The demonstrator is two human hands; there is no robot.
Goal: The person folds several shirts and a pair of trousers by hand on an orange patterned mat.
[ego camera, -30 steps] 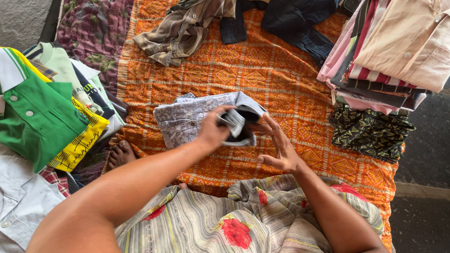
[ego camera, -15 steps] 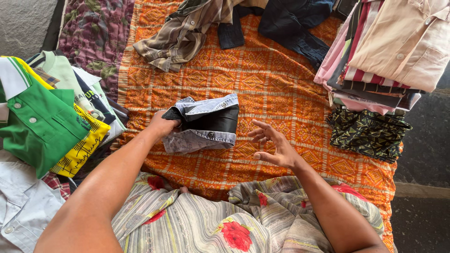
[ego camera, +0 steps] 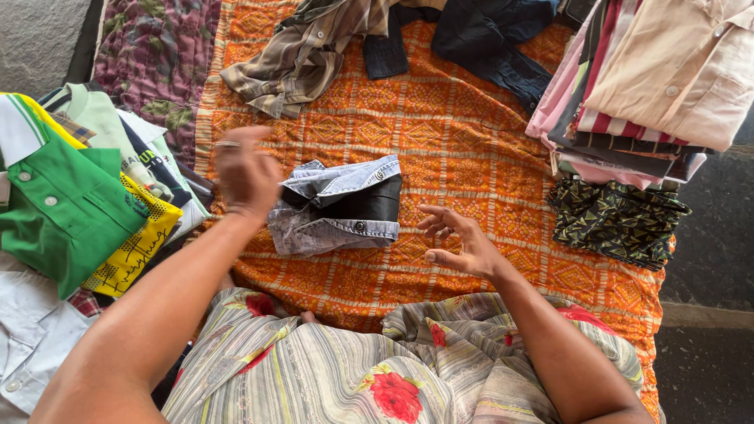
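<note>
Right now I see my left hand (ego camera: 245,174) lifted and blurred just left of the folded denim garment (ego camera: 338,206), fingers loosely spread, holding nothing. My right hand (ego camera: 459,242) hovers just right of it, fingers half curled and empty. That garment lies mid-scene on the orange patterned cloth (ego camera: 463,133), between the left clothes pile (ego camera: 71,188) and the right folded stack (ego camera: 652,86).

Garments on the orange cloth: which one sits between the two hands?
The folded pale denim shirt with black inside; the brown striped shirt and dark jeans lie crumpled farther off.
</note>
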